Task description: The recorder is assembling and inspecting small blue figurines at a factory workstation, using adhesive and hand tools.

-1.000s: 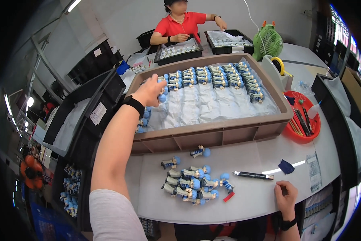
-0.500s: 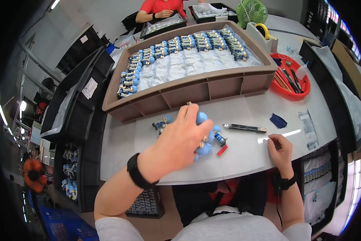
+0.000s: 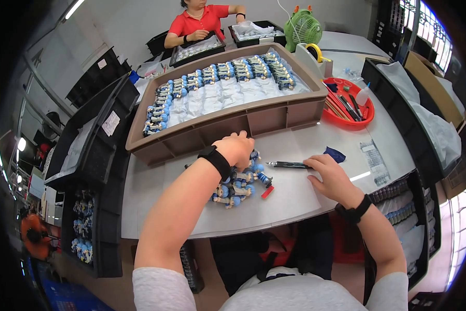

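Here, in the head view, my left grip is over the far side of the loose pile of blue-haired figurines, just in front of the brown tray. The back of my hand hides its underside, so I cannot tell whether my fingers are closed on a figurine. The pile lies on the pale desk, its near figurines tilted and overlapping, with a small red piece just beside it.

My right grip is unclenched, thumb and fingers parted, with my fingertips at the right-hand end of a slim black cutter; I cannot tell how firmly they touch it. A dark blue scrap lies just beyond that hand, and a patterned strip is on the desk to its right.

Inside the tray, packed figurines run in rows along the far and left sides, and white lining shows across the rest. A red basin of tools stands near the tray's right end. Beyond the tray, 1 person in a red shirt works by 2 black trays, near a green fan.
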The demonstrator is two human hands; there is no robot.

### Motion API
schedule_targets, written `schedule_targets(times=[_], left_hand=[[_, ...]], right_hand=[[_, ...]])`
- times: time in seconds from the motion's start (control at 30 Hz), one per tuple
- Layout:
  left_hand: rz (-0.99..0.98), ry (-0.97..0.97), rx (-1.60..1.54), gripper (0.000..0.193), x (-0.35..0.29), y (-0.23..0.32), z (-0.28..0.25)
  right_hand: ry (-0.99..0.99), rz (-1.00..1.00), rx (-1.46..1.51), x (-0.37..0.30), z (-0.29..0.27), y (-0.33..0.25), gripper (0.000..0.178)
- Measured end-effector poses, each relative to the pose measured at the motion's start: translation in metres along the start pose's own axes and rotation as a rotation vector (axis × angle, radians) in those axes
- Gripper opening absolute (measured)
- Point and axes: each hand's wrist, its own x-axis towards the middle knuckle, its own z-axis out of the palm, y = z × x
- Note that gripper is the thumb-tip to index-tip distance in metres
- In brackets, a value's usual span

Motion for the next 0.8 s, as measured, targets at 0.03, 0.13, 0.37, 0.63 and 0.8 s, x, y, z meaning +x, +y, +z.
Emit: schedule_targets(times=[0.03,0.13,0.37,0.63,0.8], left_hand=[[-0.004,0.003,0.003,0.058,0.001,0.000,0.003],[0.050,0.086,0.005,0.047,0.000,0.004,0.010],[0.288,0.384,-0.221,0.044,-0.011,0.015,0.017],[0.376,0.442,-0.167,0.046,0.007,0.022,0.041],[0.402,0.411,-0.212,0.038,0.010,0.017,0.038]], right_hand=[[0.004,-0.004,0.001,0.003,0.005,0.008,0.031],[-0.125,0.021,-0.044,0.006,0.006,0.030,0.029],[-0.065,0.221,-0.044,-0.004,-0.004,0.042,0.019],[-0.222,-0.242,0.042,-0.002,0.032,-0.047,0.037],[-0.289,-0.376,-0.116,-0.001,0.059,-0.058,0.038]])
